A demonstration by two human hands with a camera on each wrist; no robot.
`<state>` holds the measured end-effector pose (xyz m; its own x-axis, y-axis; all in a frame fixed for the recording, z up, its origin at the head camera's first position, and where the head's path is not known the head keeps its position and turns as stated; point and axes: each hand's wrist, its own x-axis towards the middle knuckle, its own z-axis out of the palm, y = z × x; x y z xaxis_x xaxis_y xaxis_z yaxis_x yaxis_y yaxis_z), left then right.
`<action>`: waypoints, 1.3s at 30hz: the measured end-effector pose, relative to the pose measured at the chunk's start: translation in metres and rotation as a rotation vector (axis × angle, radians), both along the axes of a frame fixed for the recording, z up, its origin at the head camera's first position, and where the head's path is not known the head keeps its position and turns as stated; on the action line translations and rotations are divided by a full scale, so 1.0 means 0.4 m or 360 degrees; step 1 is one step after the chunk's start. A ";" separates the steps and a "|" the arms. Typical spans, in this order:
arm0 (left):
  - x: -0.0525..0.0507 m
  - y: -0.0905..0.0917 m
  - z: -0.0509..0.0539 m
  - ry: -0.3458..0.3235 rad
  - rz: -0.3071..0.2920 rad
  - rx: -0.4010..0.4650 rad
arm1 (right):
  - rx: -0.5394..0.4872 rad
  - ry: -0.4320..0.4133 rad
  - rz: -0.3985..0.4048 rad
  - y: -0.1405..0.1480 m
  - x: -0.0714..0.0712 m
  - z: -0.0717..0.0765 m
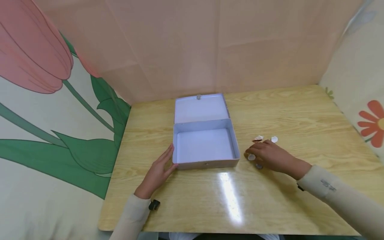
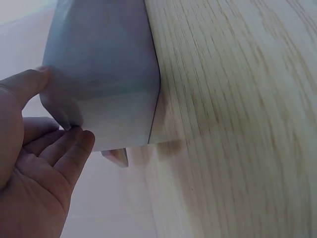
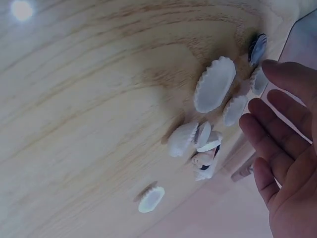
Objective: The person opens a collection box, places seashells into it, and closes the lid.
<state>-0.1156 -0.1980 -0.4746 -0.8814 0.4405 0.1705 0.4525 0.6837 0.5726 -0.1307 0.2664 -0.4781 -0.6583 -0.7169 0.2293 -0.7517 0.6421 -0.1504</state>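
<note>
A shallow rectangular box (image 1: 207,164) stands on the table with its hinged lid (image 1: 201,108) folded back and a pale, bare interior. My left hand (image 1: 157,173) holds its front left corner, fingers along the side and thumb at the front. In the left wrist view, the left hand (image 2: 44,148) has thumb and fingertips against the box wall (image 2: 106,74). Right of the box, my right hand (image 1: 270,156) hovers low over seashells (image 1: 251,157). The right wrist view has the right hand's (image 3: 290,134) fingers loosely bent beside a large white scalloped shell (image 3: 215,85), holding nothing visible.
More shells lie about: a dark one (image 3: 257,49), a small clump (image 3: 205,145) and a lone white one (image 3: 151,199). The wooden table (image 1: 300,116) backs onto a pinkish cloth (image 1: 180,50). Flower-printed walls flank both sides.
</note>
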 end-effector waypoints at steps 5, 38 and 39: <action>0.004 -0.003 -0.005 0.0038 0.0007 -0.0028 | 0.0064 0.0075 0.0069 -0.013 -0.010 -0.001; 0.007 -0.002 -0.004 0.0122 0.0018 -0.0055 | 0.0183 0.0540 0.0095 -0.061 -0.090 0.185; 0.006 -0.002 -0.005 0.0133 0.0012 -0.0039 | 0.0179 0.0539 0.0100 -0.075 -0.099 0.203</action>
